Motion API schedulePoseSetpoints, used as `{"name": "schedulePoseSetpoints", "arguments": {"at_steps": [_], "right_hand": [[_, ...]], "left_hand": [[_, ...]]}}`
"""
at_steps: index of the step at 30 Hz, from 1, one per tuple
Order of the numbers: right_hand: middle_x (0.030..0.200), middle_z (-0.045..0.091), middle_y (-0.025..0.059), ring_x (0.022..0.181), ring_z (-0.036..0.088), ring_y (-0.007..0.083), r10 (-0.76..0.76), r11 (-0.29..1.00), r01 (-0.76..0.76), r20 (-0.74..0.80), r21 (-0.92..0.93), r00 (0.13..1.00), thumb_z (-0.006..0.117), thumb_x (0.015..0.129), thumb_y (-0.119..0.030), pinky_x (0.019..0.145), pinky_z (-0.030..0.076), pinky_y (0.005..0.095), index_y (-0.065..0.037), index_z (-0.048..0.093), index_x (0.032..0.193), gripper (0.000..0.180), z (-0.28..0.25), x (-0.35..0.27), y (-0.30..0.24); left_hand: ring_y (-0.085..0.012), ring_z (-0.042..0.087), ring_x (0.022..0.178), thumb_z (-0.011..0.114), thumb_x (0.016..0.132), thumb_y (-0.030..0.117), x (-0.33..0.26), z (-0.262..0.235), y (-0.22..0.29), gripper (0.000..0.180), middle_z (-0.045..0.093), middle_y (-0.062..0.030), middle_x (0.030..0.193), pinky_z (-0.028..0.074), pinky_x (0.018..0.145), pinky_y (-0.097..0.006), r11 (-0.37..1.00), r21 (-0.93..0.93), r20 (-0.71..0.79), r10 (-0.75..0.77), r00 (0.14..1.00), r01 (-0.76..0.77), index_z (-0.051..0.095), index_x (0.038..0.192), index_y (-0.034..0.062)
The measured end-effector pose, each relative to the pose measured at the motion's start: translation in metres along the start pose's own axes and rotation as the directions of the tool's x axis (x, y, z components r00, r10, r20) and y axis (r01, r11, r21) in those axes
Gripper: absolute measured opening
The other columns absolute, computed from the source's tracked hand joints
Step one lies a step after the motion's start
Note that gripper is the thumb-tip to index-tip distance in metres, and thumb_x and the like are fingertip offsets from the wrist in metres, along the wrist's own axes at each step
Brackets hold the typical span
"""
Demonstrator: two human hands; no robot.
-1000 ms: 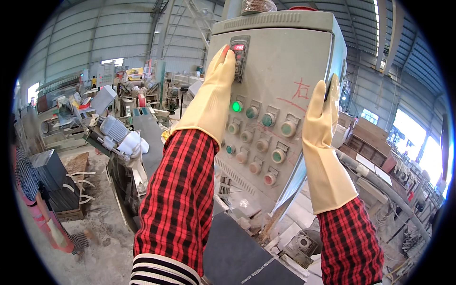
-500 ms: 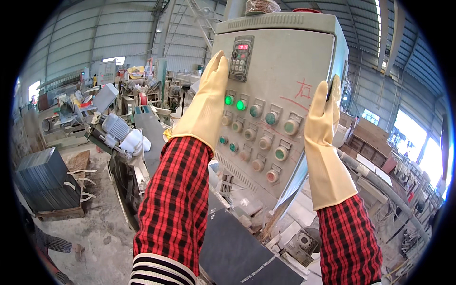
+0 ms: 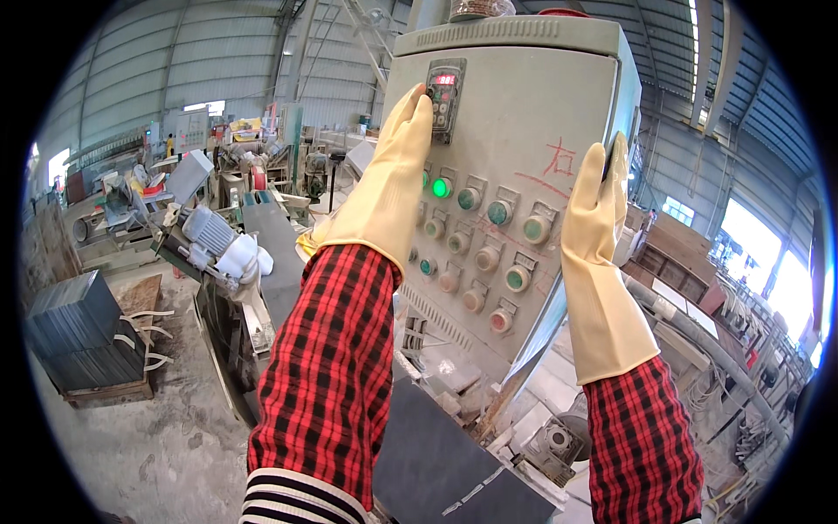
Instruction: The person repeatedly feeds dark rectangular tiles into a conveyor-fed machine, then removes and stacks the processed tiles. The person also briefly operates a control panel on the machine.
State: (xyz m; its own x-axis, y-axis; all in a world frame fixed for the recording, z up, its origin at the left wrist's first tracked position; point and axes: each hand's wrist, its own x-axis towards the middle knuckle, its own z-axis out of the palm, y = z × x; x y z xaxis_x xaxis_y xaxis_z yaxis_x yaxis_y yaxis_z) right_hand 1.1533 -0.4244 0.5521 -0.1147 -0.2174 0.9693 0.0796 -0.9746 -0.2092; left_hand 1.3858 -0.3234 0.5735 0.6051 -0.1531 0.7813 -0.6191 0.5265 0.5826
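Note:
A grey control cabinet [image 3: 559, 96] stands in front of me, with several round green and pink buttons [image 3: 489, 253] and a small black display unit [image 3: 443, 98] near its top. My left hand [image 3: 388, 179], in a cream rubber glove, lies flat on the panel's left part, its fingertips touching the left edge of the display unit. A lit green button [image 3: 442, 187] shows just right of this hand. My right hand [image 3: 598, 227], gloved the same, grips the cabinet's right edge with its fingers wrapped round it. Both sleeves are red and black plaid.
A dark stone slab [image 3: 436, 454] lies below the cabinet. A machine with a grey motor [image 3: 209, 236] stands to the left, and a stack of dark slabs [image 3: 74, 332] rests on a pallet on the dusty floor. More machinery fills the hall behind.
My left hand slid down the panel to the buttons, then back up to the display unit. The right hand stayed on the cabinet edge.

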Motion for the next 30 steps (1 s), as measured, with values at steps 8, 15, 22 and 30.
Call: {"name": "schedulePoseSetpoints", "arguments": {"at_steps": [8,15,22,30], "right_hand": [[0.155,0.036,0.0213,0.145,0.03,0.032,0.01,1.0,-0.01,0.01,-0.007,1.0,0.041,0.104,-0.048,0.12,0.021,0.037,0.003,0.035,0.149,0.068,-0.001,0.0,-0.001],[0.154,0.036,0.0205,0.145,0.031,0.0307,0.015,1.0,-0.015,-0.01,0.006,1.0,0.042,0.104,-0.047,0.12,0.022,0.0364,0.004,0.037,0.148,0.067,0.0,0.0,0.0],[0.154,0.036,0.0206,0.145,0.032,0.0304,0.008,0.999,-0.008,-0.013,0.044,1.0,0.043,0.104,-0.047,0.12,0.022,0.0362,0.004,0.037,0.148,0.067,0.002,0.0,-0.001],[0.153,0.037,0.0214,0.144,0.033,0.0299,0.013,0.999,-0.013,-0.007,0.031,1.0,0.043,0.104,-0.047,0.119,0.023,0.0362,0.005,0.036,0.148,0.068,0.0,0.0,-0.002]], "left_hand": [[-0.019,0.042,0.139,0.047,0.101,0.035,0.0,-0.002,-0.004,0.05,0.048,-0.0068,0.149,0.031,0.114,-0.031,0.999,-0.041,0.018,-0.024,1.0,0.025,0.05,0.143,0.0083],[-0.0187,0.038,0.142,0.045,0.103,0.034,-0.006,-0.011,-0.009,0.052,0.045,-0.0075,0.152,0.028,0.117,-0.032,0.998,-0.049,0.033,-0.033,0.999,0.035,0.044,0.148,0.0087],[-0.019,0.037,0.142,0.045,0.101,0.036,-0.003,-0.014,0.004,0.055,0.042,-0.0059,0.154,0.028,0.116,-0.031,1.0,0.014,0.022,-0.024,0.999,0.023,0.043,0.148,0.0085],[-0.0177,0.036,0.143,0.049,0.1,0.036,-0.003,-0.001,0.014,0.055,0.041,-0.005,0.154,0.027,0.116,-0.031,0.998,-0.034,0.057,-0.051,0.997,0.053,0.044,0.148,0.0099]]}}
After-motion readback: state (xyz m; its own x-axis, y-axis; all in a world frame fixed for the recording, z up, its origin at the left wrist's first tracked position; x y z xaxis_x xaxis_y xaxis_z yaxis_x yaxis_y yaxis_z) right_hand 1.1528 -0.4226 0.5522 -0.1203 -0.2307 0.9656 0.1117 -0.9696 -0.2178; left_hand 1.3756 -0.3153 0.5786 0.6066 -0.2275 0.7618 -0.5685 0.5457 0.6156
